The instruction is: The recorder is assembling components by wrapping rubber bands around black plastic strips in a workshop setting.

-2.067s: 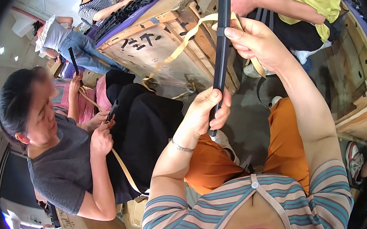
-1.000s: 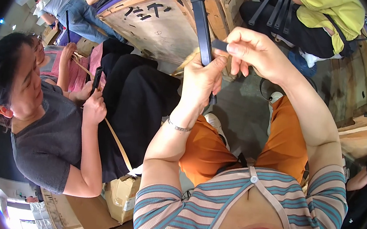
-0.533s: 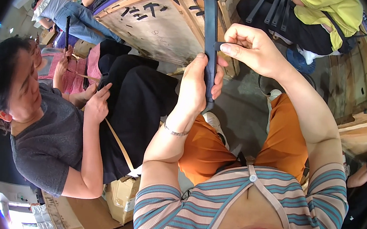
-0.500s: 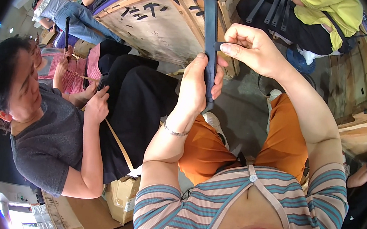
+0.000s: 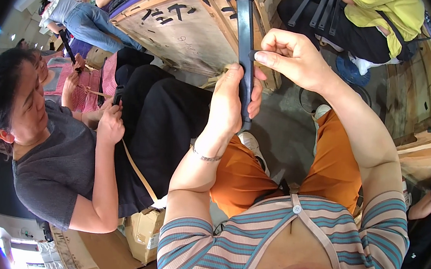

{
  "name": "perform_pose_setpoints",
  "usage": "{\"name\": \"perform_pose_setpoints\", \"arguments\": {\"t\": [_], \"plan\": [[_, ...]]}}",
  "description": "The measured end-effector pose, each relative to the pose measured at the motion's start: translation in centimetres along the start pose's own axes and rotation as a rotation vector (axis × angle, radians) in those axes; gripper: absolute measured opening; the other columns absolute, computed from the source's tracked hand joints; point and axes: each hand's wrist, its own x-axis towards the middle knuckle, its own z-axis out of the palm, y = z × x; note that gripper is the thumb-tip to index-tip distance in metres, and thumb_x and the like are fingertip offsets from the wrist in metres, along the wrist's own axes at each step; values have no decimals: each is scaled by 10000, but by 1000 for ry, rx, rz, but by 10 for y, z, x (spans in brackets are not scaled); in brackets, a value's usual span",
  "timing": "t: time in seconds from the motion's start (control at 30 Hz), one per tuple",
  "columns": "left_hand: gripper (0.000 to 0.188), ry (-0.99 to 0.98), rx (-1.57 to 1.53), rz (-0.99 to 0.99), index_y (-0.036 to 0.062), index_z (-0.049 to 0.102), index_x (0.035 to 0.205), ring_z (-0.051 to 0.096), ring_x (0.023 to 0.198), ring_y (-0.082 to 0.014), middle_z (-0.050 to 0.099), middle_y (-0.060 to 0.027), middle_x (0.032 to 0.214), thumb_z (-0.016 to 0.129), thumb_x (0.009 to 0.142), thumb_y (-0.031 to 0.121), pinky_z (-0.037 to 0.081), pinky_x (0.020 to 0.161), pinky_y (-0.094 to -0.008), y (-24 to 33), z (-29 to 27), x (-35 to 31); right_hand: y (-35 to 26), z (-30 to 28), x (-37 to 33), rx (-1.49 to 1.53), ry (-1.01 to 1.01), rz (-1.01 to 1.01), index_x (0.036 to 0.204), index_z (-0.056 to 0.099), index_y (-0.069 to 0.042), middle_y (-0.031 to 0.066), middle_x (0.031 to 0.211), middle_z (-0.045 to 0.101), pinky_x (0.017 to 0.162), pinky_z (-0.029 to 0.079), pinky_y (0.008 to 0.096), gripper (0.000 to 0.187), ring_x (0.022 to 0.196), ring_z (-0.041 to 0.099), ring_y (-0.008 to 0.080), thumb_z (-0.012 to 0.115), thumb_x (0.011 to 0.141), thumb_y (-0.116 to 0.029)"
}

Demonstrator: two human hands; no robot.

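Note:
A long dark blue-grey bar (image 5: 244,31), flat-sided with a wider sleeve near its top, stands up in front of me. Wrapped round its lower part is my left hand (image 5: 227,96), thumb on the near side and fingertips showing past the right edge. Against the bar's right edge, just above those fingertips, sits a short black strip (image 5: 252,55), perhaps tape. The thumb and forefinger of my right hand (image 5: 297,62) pinch its outer end, with the other fingers curled. Whether the strip is stuck to the bar, I cannot tell.
Close on my left sits a person in a dark grey top (image 5: 62,166), working a dark piece with a tan strap (image 5: 139,171). A wooden crate (image 5: 183,38) stands ahead. At the far right, a person in yellow (image 5: 387,16) is beside several dark bars (image 5: 323,12).
My right hand has moved slightly left, toward the bar, and less of the black strip shows. The bar's top leans a little further left. The neighbour's hands have shifted slightly.

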Motion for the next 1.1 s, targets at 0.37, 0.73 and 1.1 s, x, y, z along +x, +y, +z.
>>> {"name": "perform_pose_setpoints", "arguments": {"t": [0.37, 0.73, 1.1], "plan": [[438, 18, 16, -19, -16, 464, 899, 334, 382, -124, 425, -52, 574, 264, 933, 371, 291, 360, -246, 1, 1, -3, 9, 4, 1, 98, 5, 3, 728, 506, -43, -38, 668, 514, 585, 381, 193, 192, 643, 454, 20, 613, 846, -151], [386, 48, 68, 17, 6, 473, 850, 333, 373, -91, 428, -29, 541, 260, 955, 309, 284, 350, -219, 4, 7, -6, 6, 7, 6, 92, 62, 108, 762, 481, -48, -42, 692, 502, 578, 372, 188, 168, 642, 439, 19, 602, 836, -140], [302, 91, 192, 102, 3, 490, 888, 379, 394, -102, 465, -46, 575, 369, 936, 275, 307, 367, -220, -1, 16, 1, -8, 9, 3, 69, 129, -4, 789, 581, 26, 40, 657, 578, 526, 410, 226, 138, 576, 523, 67, 566, 833, -104]]}}
